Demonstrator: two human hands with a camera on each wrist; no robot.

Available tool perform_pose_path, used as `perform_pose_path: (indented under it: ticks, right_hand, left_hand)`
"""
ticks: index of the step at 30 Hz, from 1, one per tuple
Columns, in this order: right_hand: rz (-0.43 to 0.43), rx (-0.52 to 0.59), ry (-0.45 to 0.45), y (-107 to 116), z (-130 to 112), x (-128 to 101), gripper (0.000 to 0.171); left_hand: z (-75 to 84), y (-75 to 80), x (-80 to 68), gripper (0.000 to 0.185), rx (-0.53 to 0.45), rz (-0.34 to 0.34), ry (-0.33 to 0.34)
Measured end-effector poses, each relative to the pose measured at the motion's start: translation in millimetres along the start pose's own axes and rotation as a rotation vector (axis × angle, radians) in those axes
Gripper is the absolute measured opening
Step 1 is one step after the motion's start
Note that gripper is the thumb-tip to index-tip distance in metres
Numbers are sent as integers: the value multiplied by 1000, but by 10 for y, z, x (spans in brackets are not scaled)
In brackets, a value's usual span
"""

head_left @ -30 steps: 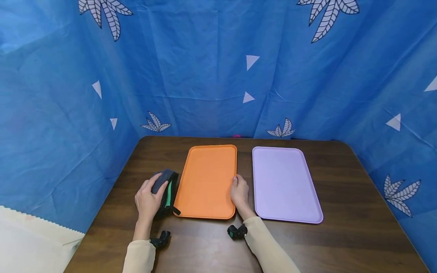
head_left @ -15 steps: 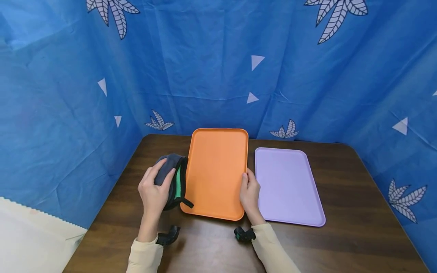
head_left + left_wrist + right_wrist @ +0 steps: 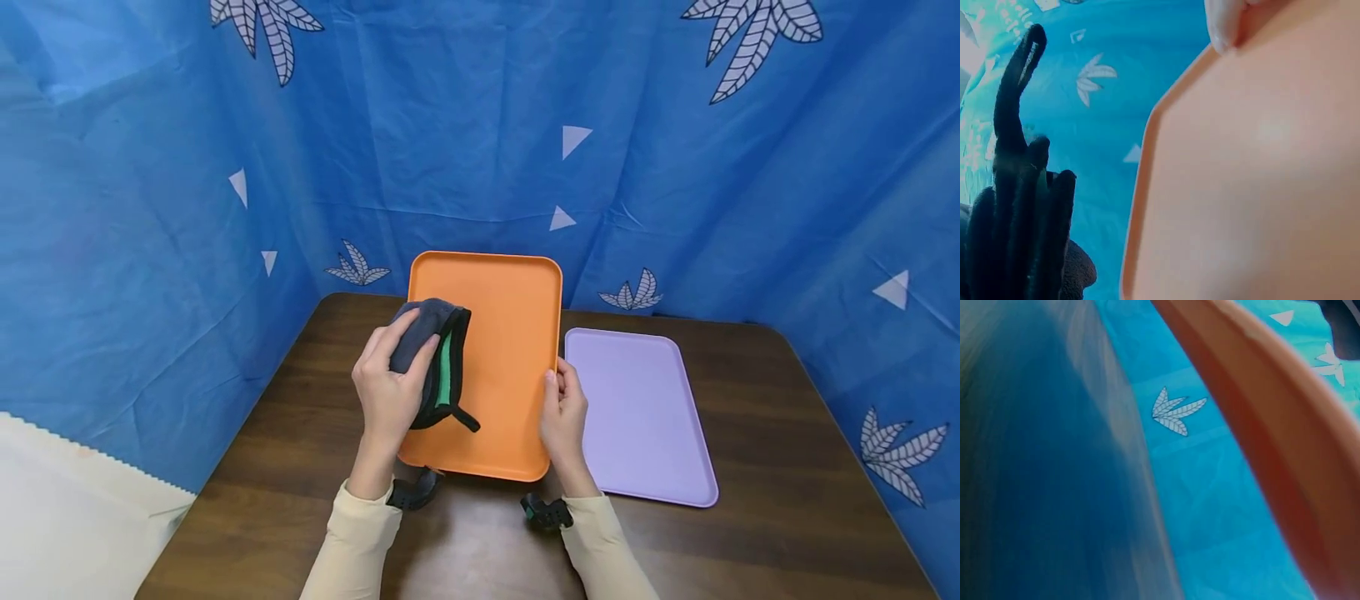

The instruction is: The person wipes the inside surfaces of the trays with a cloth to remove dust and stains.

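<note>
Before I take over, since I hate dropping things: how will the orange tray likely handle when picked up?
The orange tray is probably stiff: its panel shows no sag, though the right hand grips only one side. It looks thin, so it may be light for its size. Its smooth face and low rim suggest loose things could slide off when tilted.

It's pale cream on both sides here! A plain, long left sleeve, a matching right sleeve, and at their ends, chunky black: a curved left wrist camera, and a right wrist camera sporting a small green patch!
</note>
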State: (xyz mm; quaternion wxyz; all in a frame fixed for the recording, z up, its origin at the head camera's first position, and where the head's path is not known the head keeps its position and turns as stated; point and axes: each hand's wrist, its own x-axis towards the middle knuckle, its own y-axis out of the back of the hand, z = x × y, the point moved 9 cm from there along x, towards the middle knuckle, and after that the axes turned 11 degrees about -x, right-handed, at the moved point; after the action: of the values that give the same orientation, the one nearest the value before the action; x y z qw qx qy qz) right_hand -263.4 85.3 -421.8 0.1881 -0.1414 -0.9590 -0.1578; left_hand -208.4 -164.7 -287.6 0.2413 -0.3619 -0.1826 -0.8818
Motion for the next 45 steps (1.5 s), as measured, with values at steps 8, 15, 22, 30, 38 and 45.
perform_pose_path:
  ticks: [8, 15, 22, 30, 38, 45]
  right_hand:
    - [-33, 26, 27, 52, -385, -41, 26]
    - [-35, 45, 57, 54, -504, -86, 25]
    - [-37, 93, 82, 74, -545, -120, 28]
    - [1, 87, 142, 55, -405, -87, 29]
    - [43, 71, 169, 106, -304, -85, 31]
    - [73, 70, 173, 160, -325, -75, 30]
  left_hand:
    - [277, -307, 151, 36, 32, 23, -105]
    - [457, -673, 256, 37, 148, -23, -179]
    - [497, -916, 270, 35, 217, -40, -205]
    - [508, -1129, 211, 32, 290, -69, -226]
    - [511, -1275, 205, 28, 355, -90, -244]
    - [485, -1304, 256, 26, 435, -68, -267]
